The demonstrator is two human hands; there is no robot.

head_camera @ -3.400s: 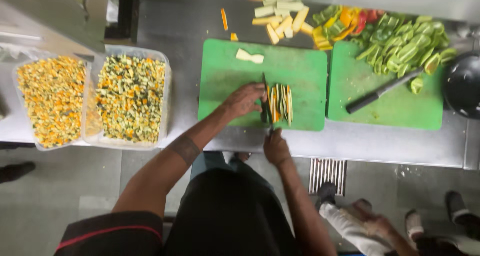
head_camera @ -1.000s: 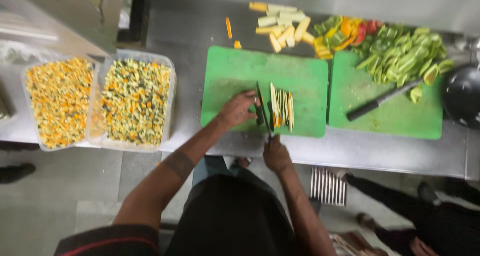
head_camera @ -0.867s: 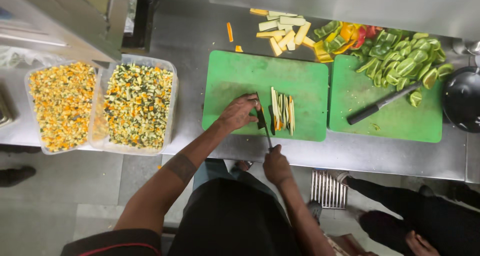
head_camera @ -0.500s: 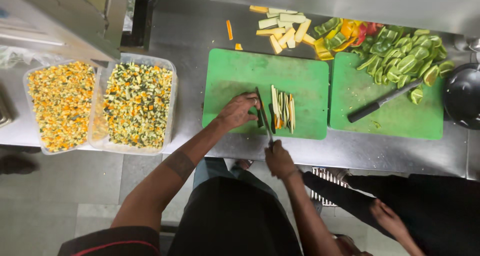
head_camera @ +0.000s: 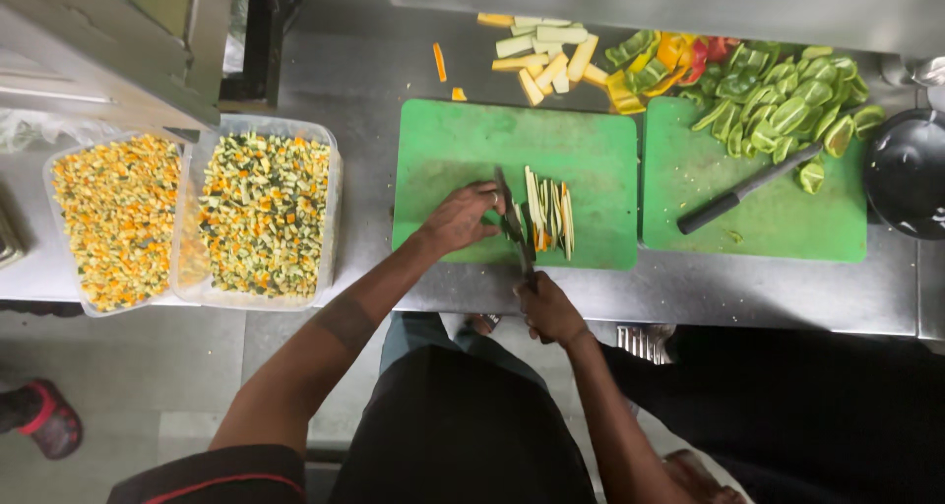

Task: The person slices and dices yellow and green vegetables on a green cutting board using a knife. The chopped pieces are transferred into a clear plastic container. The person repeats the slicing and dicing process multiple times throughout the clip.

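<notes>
Middle of frame: vegetable strips [head_camera: 549, 214] lying in a loose bundle on the left green cutting board [head_camera: 463, 145]. Left hand [head_camera: 461, 219] pressing down beside them, fingers curled, not closed around anything. Right hand [head_camera: 547, 307] closed on the knife [head_camera: 514, 226] handle at the bench [head_camera: 768, 292] edge. Probably light, thin, a little slippery; best pinned from above, near the cut.
</notes>
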